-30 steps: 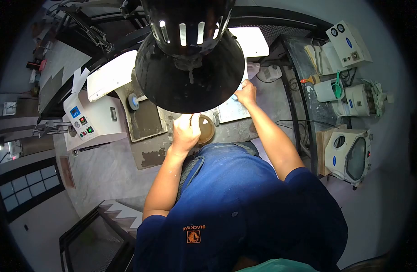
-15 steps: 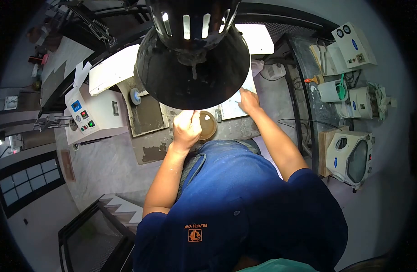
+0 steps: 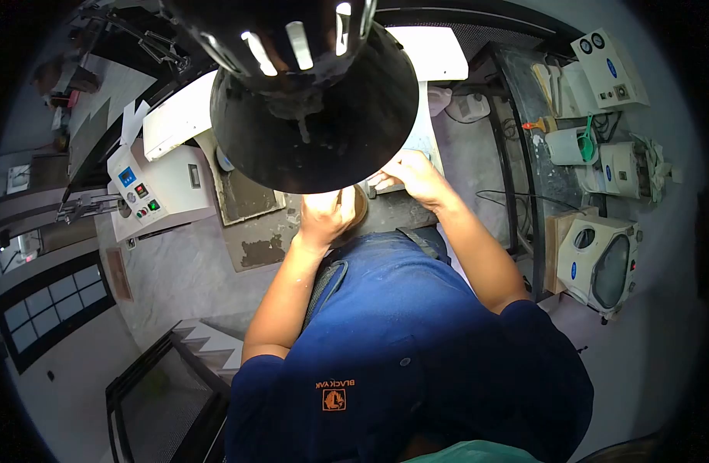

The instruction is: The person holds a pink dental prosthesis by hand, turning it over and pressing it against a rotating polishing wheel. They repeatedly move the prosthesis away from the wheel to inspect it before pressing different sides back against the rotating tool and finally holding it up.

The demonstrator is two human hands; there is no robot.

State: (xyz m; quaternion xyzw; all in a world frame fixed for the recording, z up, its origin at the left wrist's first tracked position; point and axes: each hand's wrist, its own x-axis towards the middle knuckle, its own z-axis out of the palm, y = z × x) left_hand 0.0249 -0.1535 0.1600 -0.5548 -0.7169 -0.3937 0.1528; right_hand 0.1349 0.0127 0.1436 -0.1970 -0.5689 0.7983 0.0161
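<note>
A black lamp shade (image 3: 316, 131) hangs over the work area and covers part of it. My left hand (image 3: 324, 214) is closed just below the shade's lower rim, beside a round brown dish (image 3: 360, 207). Its fingertips, and whatever they may grip, are hidden. My right hand (image 3: 416, 181) is at the right side of the rim, above and right of the dish. Its fingers are bent inward and pressed together; anything in them is too small or covered to name.
A grey-stained work board (image 3: 254, 239) lies under my hands, with a shallow tray (image 3: 250, 193) on its left. A white control box (image 3: 165, 185) stands farther left. At right, a rack (image 3: 536, 185) holds a white container (image 3: 563, 147) and several machines.
My right hand has come left from the white surface towards my left hand, its fingers curling inward. The lamp shade appears farther left and larger in view. My left hand remains closed by the dish.
</note>
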